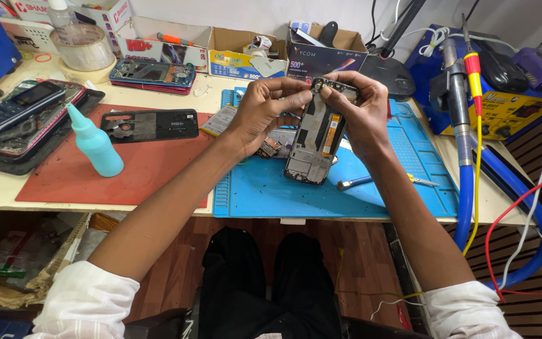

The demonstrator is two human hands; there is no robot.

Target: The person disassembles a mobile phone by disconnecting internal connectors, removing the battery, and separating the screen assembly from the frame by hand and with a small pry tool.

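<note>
Black and gutted, the opened phone frame [316,138] stood nearly upright above the blue mat [403,188] near the front edge of the surface, its lower end just over the mat. Both hands pinched its top end: the left hand [260,113] gripped the upper left corner with thumb and fingers, the right hand [362,107] clasped the upper right edge. It looked light and thin, stiff along its rim but fragile inside, with an orange strip and bare parts exposed; I judged the side rails the safest hold. Blue-handled tweezers [384,182] lay beside it on the mat, a teal squeeze bottle [95,144] farther left on the red mat [139,169].
</note>
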